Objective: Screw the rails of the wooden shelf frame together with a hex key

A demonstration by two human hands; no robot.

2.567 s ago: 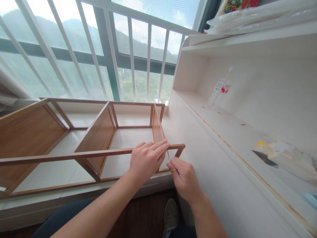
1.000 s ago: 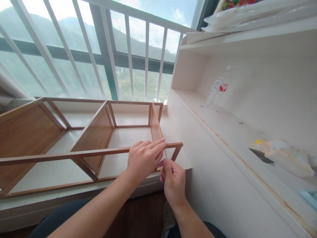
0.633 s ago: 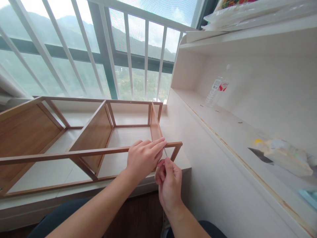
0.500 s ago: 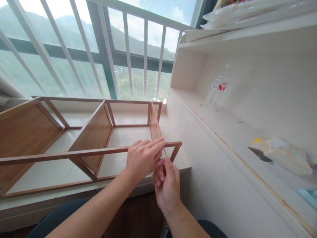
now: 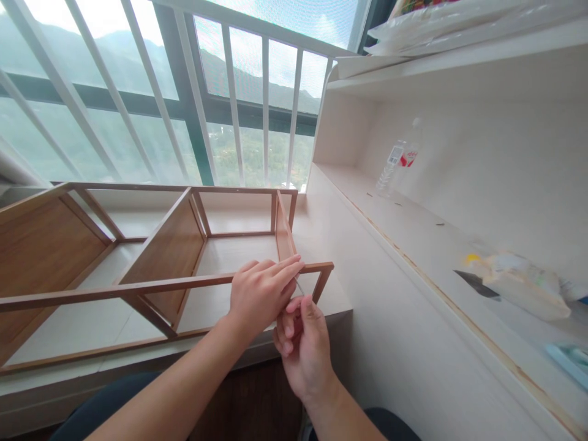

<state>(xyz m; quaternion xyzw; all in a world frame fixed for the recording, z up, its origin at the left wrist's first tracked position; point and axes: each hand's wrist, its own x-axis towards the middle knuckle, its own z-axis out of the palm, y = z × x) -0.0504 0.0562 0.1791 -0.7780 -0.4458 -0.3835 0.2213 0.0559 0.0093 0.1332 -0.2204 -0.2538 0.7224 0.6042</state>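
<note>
A brown wooden shelf frame [image 5: 184, 283] lies on its side along the white window ledge, its panels standing between long rails. My left hand [image 5: 261, 293] wraps over the near rail close to its right end, fingers together and reaching to the edge of the end panel [image 5: 285, 231]. Just below it, my right hand [image 5: 309, 352] is closed, thumb and forefinger pinching a thin metal rod [image 5: 299, 285] that looks like a hex key. The rod slants up to the rail under my left fingers, where its tip is hidden.
White railing bars [image 5: 232, 104] stand before the window behind the frame. To the right, a white shelf unit [image 5: 386, 257] holds a clear plastic bottle [image 5: 399, 160], a plastic packet [image 5: 519, 285] and a light-blue item [image 5: 568, 362]. The ledge's front edge [image 5: 337, 313] is close by.
My right hand has turned slightly and the rod now slants more to the left. My left hand keeps its hold on the rail. The whole view has shifted a little.
</note>
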